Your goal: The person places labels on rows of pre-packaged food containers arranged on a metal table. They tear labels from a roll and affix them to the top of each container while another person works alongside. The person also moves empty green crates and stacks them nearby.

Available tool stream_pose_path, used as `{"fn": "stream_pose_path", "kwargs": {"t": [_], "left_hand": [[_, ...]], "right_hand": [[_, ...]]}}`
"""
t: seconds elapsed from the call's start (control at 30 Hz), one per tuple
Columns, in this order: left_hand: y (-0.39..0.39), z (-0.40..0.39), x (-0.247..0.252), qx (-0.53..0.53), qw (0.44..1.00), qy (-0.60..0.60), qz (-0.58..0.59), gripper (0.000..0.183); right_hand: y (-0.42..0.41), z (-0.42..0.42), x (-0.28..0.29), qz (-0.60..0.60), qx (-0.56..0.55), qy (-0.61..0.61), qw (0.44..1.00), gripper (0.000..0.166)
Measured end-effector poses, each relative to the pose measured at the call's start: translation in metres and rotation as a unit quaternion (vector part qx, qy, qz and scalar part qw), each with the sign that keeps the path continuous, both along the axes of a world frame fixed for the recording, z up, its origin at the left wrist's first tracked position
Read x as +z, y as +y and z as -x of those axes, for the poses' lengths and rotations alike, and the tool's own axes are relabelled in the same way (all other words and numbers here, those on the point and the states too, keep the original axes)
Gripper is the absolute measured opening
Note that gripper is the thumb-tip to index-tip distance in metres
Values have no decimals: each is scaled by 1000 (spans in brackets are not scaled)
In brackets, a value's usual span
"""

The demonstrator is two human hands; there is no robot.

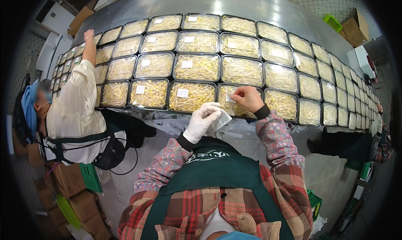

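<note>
My left hand [202, 120], in a white glove, pinches a folded strip of white printed labels [223, 120] just off the table's near edge. My bare right hand [249, 98] has thumb and finger pinched at a small white label [229, 97]. That label lies against the clear lid of a front-row tray of bean sprouts [226, 107]; whether it is fully stuck down cannot be seen. Left of it sits a sprout tray [192, 100] with a label on its lid. The front-row tray [280, 105] on the right shows no label.
Sealed sprout trays fill long rows on a steel table [204, 1]. To the left a co-worker [75, 105] reaches over the trays; another person [348, 144] stands far right. Paper scraps [169, 127] lie below the table edge. Cardboard boxes [70, 180] and a green crate [90, 177] stand behind left.
</note>
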State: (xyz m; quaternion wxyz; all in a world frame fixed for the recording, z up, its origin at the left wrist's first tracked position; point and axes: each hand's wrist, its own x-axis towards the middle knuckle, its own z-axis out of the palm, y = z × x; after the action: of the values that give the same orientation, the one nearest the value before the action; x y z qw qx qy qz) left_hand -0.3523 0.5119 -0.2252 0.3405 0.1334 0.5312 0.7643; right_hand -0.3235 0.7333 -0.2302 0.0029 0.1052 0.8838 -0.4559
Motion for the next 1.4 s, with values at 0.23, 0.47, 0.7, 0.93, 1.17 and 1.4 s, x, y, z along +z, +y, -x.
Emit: {"fn": "stream_pose_path", "kwargs": {"t": [0.23, 0.47, 0.7, 0.93, 1.17, 1.4], "left_hand": [[-2, -1, 9, 127, 992, -12, 9, 9], [-4, -10, 1, 120, 993, 0, -13, 14], [-4, -16, 3, 43, 997, -61, 20, 29], [31, -38, 15, -19, 998, -51, 24, 10], [114, -79, 76, -258, 942, 85, -196, 18], [154, -35, 52, 199, 978, -64, 12, 11]], "right_hand": [[-3, -13, 21, -124, -62, -10, 990, 36], [-69, -41, 36, 425, -67, 6, 903, 16], [-69, -44, 22, 330, -74, 53, 940, 14], [32, 43, 13, 208, -126, 95, 965, 14], [68, 97, -9, -206, -2, 63, 976, 23], [106, 32, 45, 411, 95, -64, 905, 30]]}}
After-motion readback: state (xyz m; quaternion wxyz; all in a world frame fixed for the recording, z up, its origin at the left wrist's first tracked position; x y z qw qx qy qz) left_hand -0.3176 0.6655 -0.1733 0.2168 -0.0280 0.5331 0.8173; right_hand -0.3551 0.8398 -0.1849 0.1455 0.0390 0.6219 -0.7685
